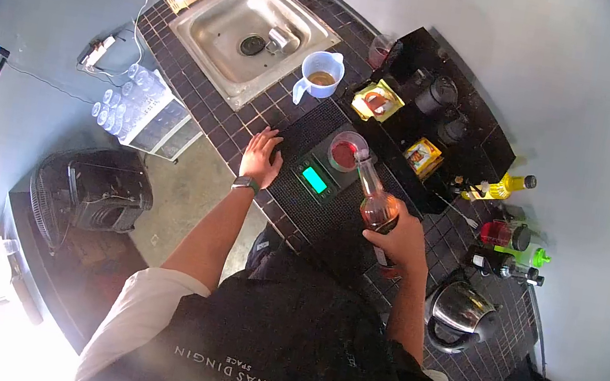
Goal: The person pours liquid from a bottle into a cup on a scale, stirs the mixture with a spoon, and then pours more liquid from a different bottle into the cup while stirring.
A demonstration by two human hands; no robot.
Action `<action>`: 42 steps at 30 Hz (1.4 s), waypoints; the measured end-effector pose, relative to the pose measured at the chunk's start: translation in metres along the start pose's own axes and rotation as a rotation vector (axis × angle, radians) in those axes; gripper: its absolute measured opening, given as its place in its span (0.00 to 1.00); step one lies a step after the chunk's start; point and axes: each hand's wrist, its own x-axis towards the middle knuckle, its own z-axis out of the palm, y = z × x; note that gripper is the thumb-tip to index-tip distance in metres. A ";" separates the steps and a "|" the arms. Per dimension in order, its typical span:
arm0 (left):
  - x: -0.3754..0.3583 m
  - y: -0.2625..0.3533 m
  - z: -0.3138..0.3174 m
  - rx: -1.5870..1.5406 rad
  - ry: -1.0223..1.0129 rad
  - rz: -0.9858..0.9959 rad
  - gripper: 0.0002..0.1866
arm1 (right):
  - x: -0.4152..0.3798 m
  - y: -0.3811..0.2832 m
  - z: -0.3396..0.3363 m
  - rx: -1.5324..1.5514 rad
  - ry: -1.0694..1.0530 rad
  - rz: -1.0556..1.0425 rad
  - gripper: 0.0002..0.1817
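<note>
My right hand [402, 242] is wrapped round a glass bottle [376, 202] with amber-brown liquid in it. The bottle is tilted, its mouth at the rim of a clear cup [343, 151] that holds red liquid. Under the cup is a black digital scale [331, 169] with a lit green display [315, 179]; its digits are too small to read. The scale stands on a black textured mat [299, 135]. My left hand [261, 158], a watch on its wrist, lies with fingers apart on the tiled counter beside the mat.
Behind the mat stands a measuring jug [320, 77] with brownish liquid, near the steel sink [236, 96]. A black raised shelf [482, 131] carries packets and jars. To the right are a yellow bottle [498, 189], several other bottles and a steel kettle [462, 307].
</note>
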 end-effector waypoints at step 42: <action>-0.001 -0.001 -0.002 -0.012 -0.018 -0.008 0.22 | 0.010 -0.012 0.021 0.246 0.186 -0.127 0.52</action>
